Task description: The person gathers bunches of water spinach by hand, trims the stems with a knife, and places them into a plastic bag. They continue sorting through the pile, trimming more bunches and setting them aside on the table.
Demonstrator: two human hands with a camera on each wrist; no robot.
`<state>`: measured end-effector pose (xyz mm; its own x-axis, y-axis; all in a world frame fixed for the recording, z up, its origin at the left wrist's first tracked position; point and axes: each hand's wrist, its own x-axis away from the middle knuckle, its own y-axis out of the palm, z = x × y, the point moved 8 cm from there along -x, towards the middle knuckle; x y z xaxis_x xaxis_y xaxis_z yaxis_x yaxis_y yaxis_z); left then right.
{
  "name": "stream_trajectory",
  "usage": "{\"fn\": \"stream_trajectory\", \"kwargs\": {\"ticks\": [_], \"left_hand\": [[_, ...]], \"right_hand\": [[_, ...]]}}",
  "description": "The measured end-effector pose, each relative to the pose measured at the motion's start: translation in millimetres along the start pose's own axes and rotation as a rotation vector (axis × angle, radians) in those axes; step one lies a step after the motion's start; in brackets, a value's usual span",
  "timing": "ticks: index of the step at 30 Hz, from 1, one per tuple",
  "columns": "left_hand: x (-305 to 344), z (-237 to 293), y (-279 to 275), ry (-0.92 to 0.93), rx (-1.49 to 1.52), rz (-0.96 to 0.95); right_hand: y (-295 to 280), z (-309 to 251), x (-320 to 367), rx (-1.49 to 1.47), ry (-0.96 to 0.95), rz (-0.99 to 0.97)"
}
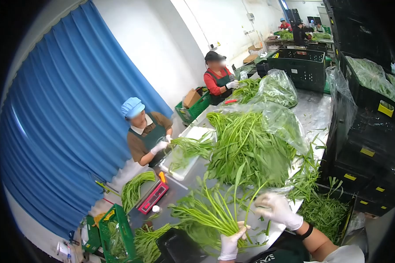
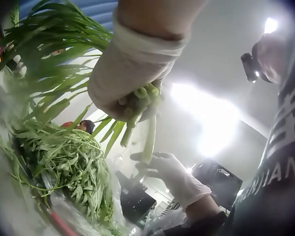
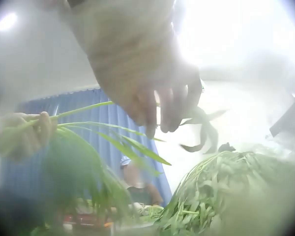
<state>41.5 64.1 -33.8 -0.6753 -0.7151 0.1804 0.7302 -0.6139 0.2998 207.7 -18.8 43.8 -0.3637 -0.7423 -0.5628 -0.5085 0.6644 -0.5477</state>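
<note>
The left hand (image 1: 230,244), in a white glove, grips a bunch of green stalks (image 1: 206,209) by the cut ends, just above the near edge of the counter (image 1: 314,109), leaves fanning out to the left. The gloved right hand (image 1: 277,208) hovers just beside the bunch, fingers loose and holding nothing. Behind them a big pile of greens (image 1: 245,149) lies on the counter

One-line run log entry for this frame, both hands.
left hand: grips bunch of greens at its base | right hand: at end of one stem, grip unclear | surface: metal table, greens pile
</note>
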Motion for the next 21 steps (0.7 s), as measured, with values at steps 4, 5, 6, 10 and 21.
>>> {"fn": "stream_trajectory", "kwargs": {"ticks": [4, 5, 6, 10, 21], "left_hand": [[2.2, 0.8, 8.1, 0.049, -0.045, 0.003], [2.2, 0.0, 7.0, 0.075, -0.076, -0.023], [3.5, 0.9, 5.9, 0.102, -0.108, -0.048], [8.2, -9.9, 1.7, -0.049, -0.02, -0.108], [3.8, -8.8, -17.7, 0.077, -0.228, 0.024]], "right_hand": [[24.2, -18.9, 5.1, -0.166, 0.07, -0.02], [25.0, -21.0, 2.7, -0.126, 0.019, 0.048], [33.8, -18.9, -1.7, -0.291, 0.002, 0.043], [30.5, -41.5, -6.8, 0.257, -0.201, 0.001], [62.3, -49.4, -9.6, 0.049, -0.095, -0.241]]}}
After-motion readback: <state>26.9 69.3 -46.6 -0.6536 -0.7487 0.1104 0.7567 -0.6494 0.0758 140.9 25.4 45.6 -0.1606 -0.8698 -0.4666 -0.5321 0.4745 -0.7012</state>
